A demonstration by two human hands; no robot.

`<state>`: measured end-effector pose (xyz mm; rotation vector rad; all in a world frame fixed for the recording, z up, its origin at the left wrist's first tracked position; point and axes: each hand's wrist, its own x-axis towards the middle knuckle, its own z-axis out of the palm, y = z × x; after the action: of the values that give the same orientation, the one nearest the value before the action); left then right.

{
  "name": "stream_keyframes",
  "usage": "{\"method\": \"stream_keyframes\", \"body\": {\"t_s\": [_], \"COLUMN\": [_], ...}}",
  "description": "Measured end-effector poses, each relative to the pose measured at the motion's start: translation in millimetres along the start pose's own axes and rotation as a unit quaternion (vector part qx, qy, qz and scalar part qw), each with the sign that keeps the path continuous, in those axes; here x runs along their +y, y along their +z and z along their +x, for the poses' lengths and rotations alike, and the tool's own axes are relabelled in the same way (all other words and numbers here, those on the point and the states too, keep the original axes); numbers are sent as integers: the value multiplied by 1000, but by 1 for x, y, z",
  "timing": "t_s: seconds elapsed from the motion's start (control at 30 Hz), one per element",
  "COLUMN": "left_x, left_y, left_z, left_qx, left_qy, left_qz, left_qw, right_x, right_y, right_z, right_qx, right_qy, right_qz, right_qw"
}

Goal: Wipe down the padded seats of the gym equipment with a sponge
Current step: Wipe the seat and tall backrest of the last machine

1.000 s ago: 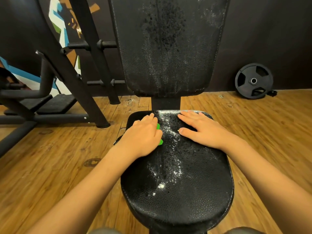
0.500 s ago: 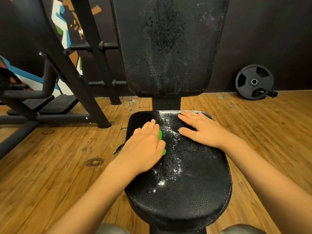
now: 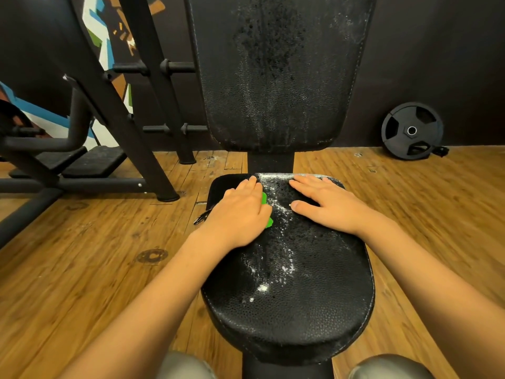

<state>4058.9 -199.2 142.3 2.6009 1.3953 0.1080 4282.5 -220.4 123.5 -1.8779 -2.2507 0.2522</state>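
Our L hand (image 3: 240, 214) presses flat, fingers straight, on the green sponge (image 3: 264, 199) at 10 o'clock of the bench seat (image 3: 300, 310), prob. to spread pressure. R hand (image 3: 328, 206) lies open at 1 o'clock, likely bracing us. Foam down the centre isn't wiped yet.

— How does my left hand (image 3: 240, 214) sit?
— Palm down, fingers straight and close together, pointing away from you. Your left forearm (image 3: 164, 291) reaches in from the lower left, bare.
— And my right hand (image 3: 328, 206)?
— Flat as well, fingers slightly spread and angled leftward, thumb out toward the other hand. The hands are near each other, not touching. Your right forearm (image 3: 426, 269) is bare too.
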Motion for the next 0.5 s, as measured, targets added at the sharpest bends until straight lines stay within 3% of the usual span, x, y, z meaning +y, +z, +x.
{"method": "stream_keyframes", "body": {"t_s": [0.23, 0.5], "left_x": [7, 5], "left_y": [8, 5], "left_z": [-49, -25], "left_qx": [6, 1], "left_qy": [12, 3], "left_qz": [-15, -10], "left_qw": [1000, 1000], "right_x": [2, -3], "right_y": [1, -2], "right_z": [1, -3], "right_qx": [3, 3], "right_qy": [-3, 11], "right_qz": [6, 7], "right_qw": [1000, 1000]}}
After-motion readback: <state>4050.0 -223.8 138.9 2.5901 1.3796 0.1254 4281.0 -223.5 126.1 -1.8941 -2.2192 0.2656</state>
